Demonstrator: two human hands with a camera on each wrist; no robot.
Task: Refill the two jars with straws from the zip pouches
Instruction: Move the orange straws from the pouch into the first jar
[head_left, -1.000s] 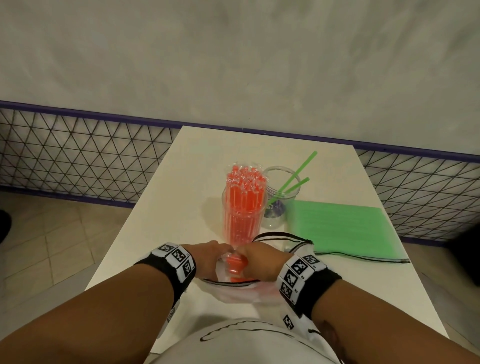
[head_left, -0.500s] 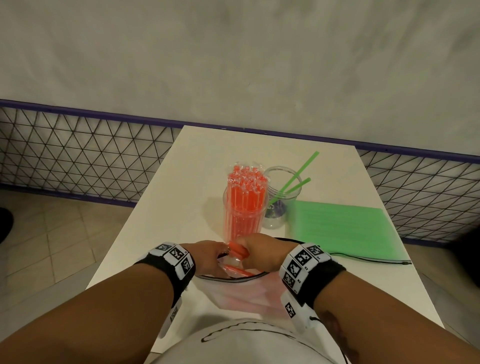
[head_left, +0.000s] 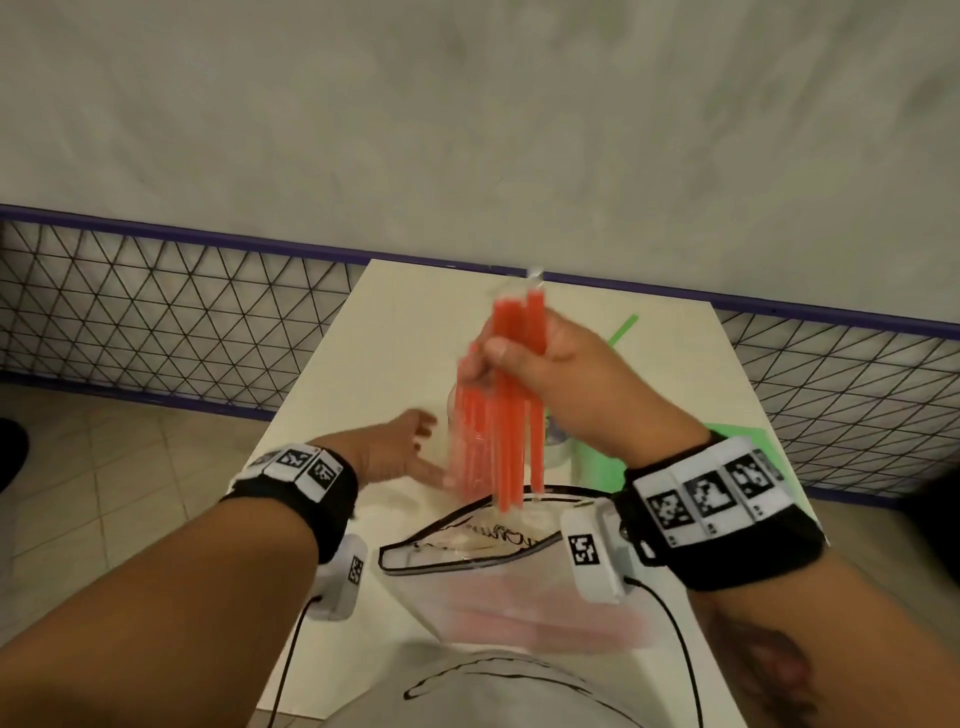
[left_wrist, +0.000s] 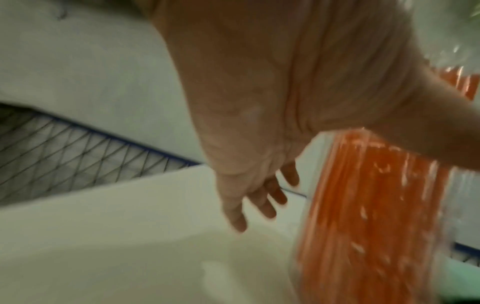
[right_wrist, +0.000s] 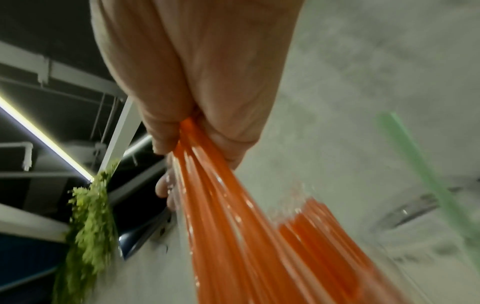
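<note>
Your right hand (head_left: 563, 374) has its thumb and fingers curled around a bundle of orange straws (head_left: 506, 410), pinching them partway down their length so the tops stick up above your fist and the lower ends hang down over the open mouth of the clear zip pouch (head_left: 498, 582). From the right wrist view the same bundle (right_wrist: 233, 226) fans out from your closed fingers (right_wrist: 166, 187), blurred.

Your left hand (head_left: 397, 452) holds nothing: the fingers (left_wrist: 259, 203) are straight and slightly spread, reaching toward the glass jar of orange straws (left_wrist: 369, 216), with the thumb stretched across the front of it. Whether the thumb actually touches the glass you cannot tell from the blur.

That jar stands on the white table (head_left: 405, 332), mostly hidden in the head view behind the bundle you are holding. Just to its right, a second glass jar (head_left: 558, 447) shows only partly, with a green straw (head_left: 623, 328) leaning out of it. The clear pouch lies on the near edge of the table, a few pale orange straws inside it. The green zip pouch (head_left: 737, 434) lies flat to the right, largely hidden behind your right wrist.
</note>
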